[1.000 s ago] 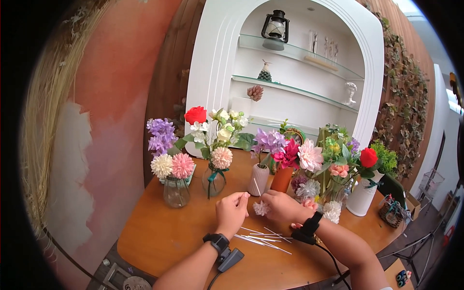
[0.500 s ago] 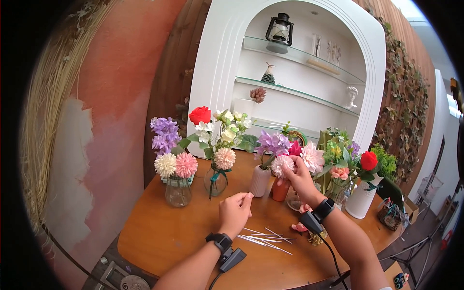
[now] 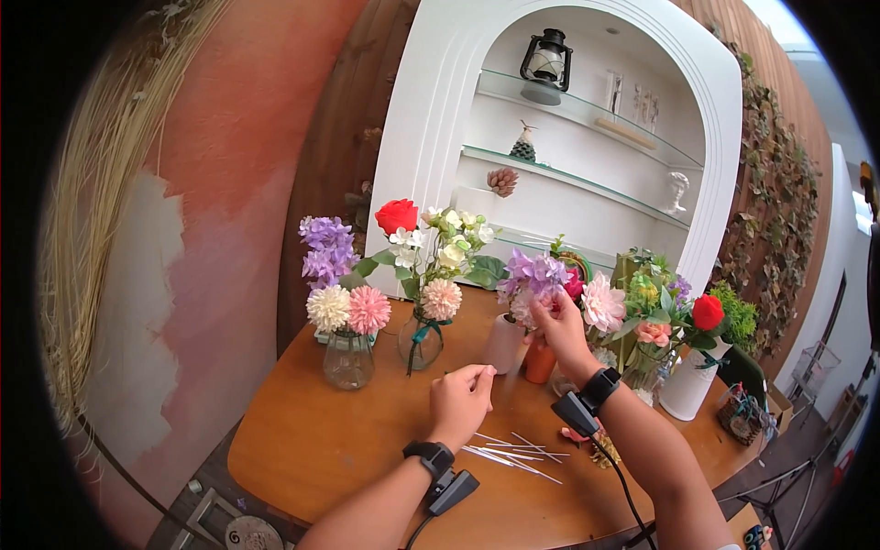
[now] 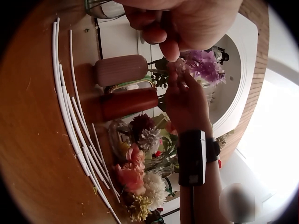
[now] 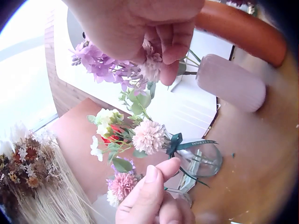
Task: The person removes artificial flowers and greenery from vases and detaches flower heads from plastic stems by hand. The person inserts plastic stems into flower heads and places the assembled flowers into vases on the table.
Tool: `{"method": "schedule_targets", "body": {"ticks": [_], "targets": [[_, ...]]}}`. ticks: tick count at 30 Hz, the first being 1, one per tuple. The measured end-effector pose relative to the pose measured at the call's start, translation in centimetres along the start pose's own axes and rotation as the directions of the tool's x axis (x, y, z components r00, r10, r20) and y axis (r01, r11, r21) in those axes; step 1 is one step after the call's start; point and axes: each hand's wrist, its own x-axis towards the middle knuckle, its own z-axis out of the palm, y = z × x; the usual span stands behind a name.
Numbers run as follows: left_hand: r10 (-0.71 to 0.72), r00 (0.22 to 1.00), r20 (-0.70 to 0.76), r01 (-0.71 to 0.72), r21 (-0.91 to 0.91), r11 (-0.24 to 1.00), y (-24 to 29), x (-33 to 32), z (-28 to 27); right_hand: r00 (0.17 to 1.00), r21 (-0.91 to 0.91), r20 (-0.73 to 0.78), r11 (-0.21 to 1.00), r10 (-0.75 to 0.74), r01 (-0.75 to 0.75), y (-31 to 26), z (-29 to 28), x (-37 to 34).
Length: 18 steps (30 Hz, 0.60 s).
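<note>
My right hand (image 3: 562, 335) pinches a pale pink flower (image 5: 151, 67) just under the purple blossoms (image 3: 536, 270), above the ribbed pink vase (image 3: 501, 345). Its fingertips cover part of the flower, and green stems run from the vase mouth beside it in the right wrist view. Lower and to the left, my left hand (image 3: 460, 403) hovers over the table with curled fingers, thumb against the index finger (image 5: 168, 168); nothing shows in its grip. Thin white sticks (image 3: 513, 454) lie loosely crossed on the table in front of the hands.
Two glass vases of flowers (image 3: 348, 362) (image 3: 421, 341) stand at the left. An orange vase (image 3: 539, 362), more bouquets and a white vase (image 3: 687, 385) are to the right. Loose blossoms (image 3: 605, 451) lie near my right forearm. Behind is an arched white shelf (image 3: 440, 101).
My right hand has moved up and away from the left hand with the pale flower, then slightly left to the purple blossoms. The left hand stays low with curled fingers.
</note>
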Motion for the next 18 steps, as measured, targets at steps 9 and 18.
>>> {"method": "schedule_targets", "body": {"ticks": [9, 18], "targets": [[0.005, 1.0, -0.01, -0.005, -0.01, 1.0, -0.2, 0.0, 0.1, 0.999, -0.145, 0.039, 0.989, 0.006, -0.001, 1.7, 0.5, -0.3], [0.007, 1.0, -0.006, -0.007, -0.002, 1.0, -0.4, 0.1, 0.1, 0.989, -0.387, 0.025, 0.911, -0.143, 0.142, 0.1, 0.1, -3.6]]}}
